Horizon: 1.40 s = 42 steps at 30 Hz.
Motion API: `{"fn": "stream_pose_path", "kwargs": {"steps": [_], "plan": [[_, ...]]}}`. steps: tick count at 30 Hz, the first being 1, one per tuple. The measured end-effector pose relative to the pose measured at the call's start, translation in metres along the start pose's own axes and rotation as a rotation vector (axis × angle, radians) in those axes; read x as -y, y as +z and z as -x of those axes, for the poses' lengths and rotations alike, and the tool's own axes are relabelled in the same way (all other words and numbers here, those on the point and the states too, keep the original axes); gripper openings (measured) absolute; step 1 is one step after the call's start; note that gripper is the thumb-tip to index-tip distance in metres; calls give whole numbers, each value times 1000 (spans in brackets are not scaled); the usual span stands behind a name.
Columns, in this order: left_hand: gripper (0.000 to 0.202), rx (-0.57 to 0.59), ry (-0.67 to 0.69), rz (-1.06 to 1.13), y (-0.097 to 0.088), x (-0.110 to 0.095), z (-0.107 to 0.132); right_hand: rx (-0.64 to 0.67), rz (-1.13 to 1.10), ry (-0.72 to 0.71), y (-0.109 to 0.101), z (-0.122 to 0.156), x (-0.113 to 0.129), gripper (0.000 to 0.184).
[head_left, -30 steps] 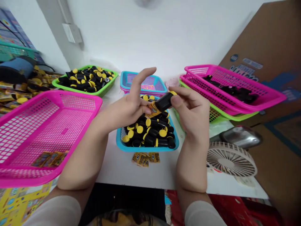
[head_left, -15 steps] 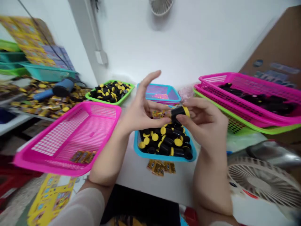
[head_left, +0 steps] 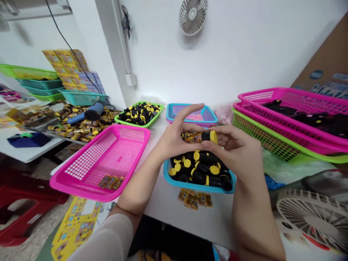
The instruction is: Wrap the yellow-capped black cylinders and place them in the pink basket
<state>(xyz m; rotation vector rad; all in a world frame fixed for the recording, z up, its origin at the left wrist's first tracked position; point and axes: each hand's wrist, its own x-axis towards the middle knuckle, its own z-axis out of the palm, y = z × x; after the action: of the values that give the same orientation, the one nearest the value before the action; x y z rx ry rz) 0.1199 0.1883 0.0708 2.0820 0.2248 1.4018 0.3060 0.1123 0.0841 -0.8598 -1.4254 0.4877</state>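
Note:
Both hands are raised over a blue basket [head_left: 174,180] full of small black tubes with yellow caps. My right hand [head_left: 239,152] pinches one black tube with a yellow cap [head_left: 208,136] at its capped end. My left hand [head_left: 174,139] holds the other end, where a yellow printed label sleeve [head_left: 190,137] wraps the tube; its index finger arches above. Several loose yellow labels [head_left: 195,198] lie on the white table [head_left: 168,206] just in front of the blue basket.
A pink basket [head_left: 81,181] with a few labels stands at the left. Behind it are a green basket of tubes [head_left: 160,107] and a second blue basket [head_left: 170,108]. Stacked pink and green baskets [head_left: 272,119] sit right. A small white fan [head_left: 315,221] lies at the near right.
My view has swung left and up. The label sleeve now sits on the tube, and my left fingers have closed onto it; both hands stay above the blue basket.

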Motion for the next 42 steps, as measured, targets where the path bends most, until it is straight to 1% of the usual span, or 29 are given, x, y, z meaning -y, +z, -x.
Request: {"fn": "stream_pose_path", "kwargs": {"steps": [2, 3, 4, 6, 8, 10, 12, 14, 17, 19, 21, 23, 24, 26, 29, 30, 31, 33, 35, 37, 38, 40, 42], "plan": [[103, 26, -78, 44, 1, -4, 0, -30, 0, 65, 2, 0, 0, 34], [106, 51, -119, 76, 1, -7, 0, -54, 20, 90, 2, -1, 0, 34], [104, 80, -163, 113, 1, -9, -1, -76, 45, 107, 2, -1, -1, 34], [91, 129, -243, 188, 0, -11, -3, -104, 82, 109, 1, -2, -1, 33], [76, 141, -311, 236, -1, -10, -5, -121, 89, 90, 0, -4, -1, 32], [73, 124, -343, 254, -1, -8, -7, -132, 76, 78, 0, -6, -1, 35], [77, 94, -307, 252, 1, -5, -7, -148, 62, 80, 0, -7, -1, 40], [79, 70, -230, 190, 5, -7, -7, -144, 76, 94, 1, -6, -2, 45], [74, 29, -117, -17, 13, -15, -4, -87, 143, 112, 2, -4, -3, 46], [72, -4, -65, -137, 18, -22, -2, -80, 185, 112, 3, -3, -4, 49], [73, -38, -24, -208, 23, -25, 0, -130, 221, 114, 3, -3, -6, 55], [76, -63, 6, -245, 28, -23, 2, -182, 251, 117, 4, -3, -8, 60], [77, -75, 16, -254, 30, -21, 3, -187, 254, 110, 4, -4, -9, 62], [79, -120, 36, -254, 34, -16, 4, -154, 212, 42, 5, -6, -11, 61], [88, -241, 36, -206, 33, -12, 3, -112, 109, -177, 6, -7, -12, 58], [90, -279, 32, -182, 31, -13, 2, -103, 94, -227, 7, -7, -12, 55], [92, -303, 29, -160, 29, -14, 1, -91, 89, -248, 9, -6, -11, 50], [89, -318, 52, -138, 25, -18, 0, -63, 81, -216, 12, -4, -9, 39], [84, -307, 117, -158, 22, -21, 0, -58, 54, -152, 13, -2, -6, 34], [81, -267, 164, -200, 20, -22, 1, -40, 21, -94, 12, -1, -4, 34], [79, -235, 166, -222, 20, -22, 2, -16, 5, -74, 10, -1, -3, 35], [79, -112, 109, -259, 18, -21, 4, 62, -16, -63, 5, -1, -3, 36], [77, 41, 28, -284, 16, -19, 6, 137, 3, -87, 0, 0, -2, 35]]}}
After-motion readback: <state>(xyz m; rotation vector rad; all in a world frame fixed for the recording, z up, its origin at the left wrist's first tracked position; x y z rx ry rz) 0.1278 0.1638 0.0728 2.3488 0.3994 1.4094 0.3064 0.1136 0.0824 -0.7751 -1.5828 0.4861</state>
